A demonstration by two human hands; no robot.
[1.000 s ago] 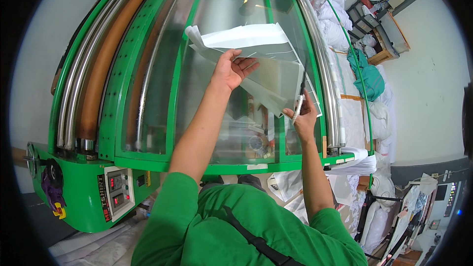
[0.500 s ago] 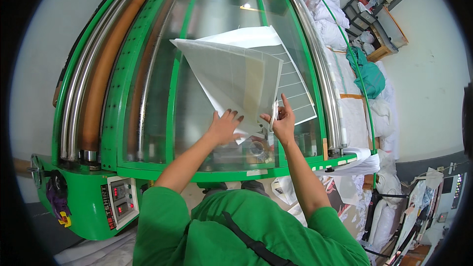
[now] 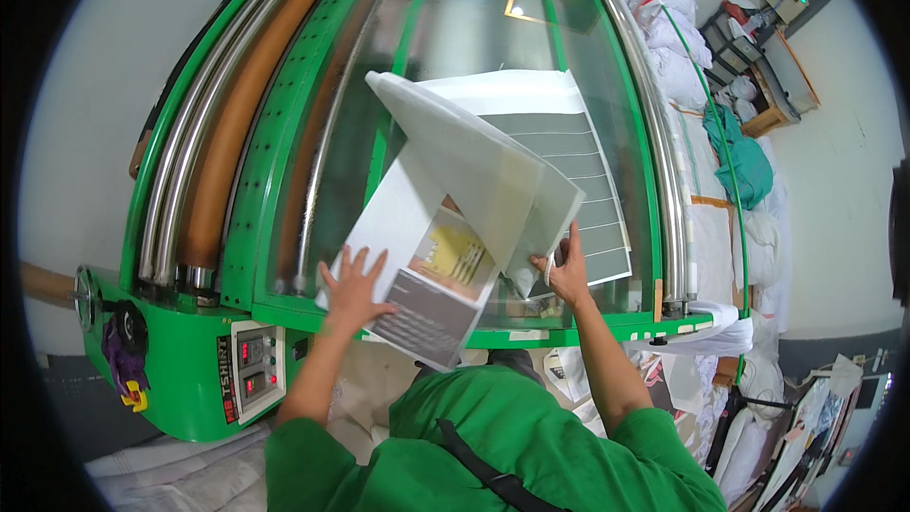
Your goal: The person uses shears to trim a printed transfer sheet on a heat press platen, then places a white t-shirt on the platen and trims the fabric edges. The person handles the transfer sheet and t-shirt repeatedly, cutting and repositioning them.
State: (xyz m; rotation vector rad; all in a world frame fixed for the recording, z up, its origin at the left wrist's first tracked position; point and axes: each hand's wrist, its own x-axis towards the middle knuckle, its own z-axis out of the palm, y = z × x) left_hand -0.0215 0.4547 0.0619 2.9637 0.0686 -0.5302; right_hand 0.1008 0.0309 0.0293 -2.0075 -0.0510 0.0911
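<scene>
Left hand (image 3: 355, 292) spread over a printed sheet (image 3: 384, 213), right hand (image 3: 569, 277) pinching a white tool (image 3: 549, 269); uneven pulling could crease the raised flap (image 3: 479, 156)

The printed sheet (image 3: 417, 251) is too blurred to read, the brown roller (image 3: 240, 104) cropped above.

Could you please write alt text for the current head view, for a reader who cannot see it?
A person's left hand spreads over the edge of a large printed sheet, while the right hand holds a white looped tool beside a pale folded flap. A grey-panelled sheet lies on the clear top of a green machine.
</scene>
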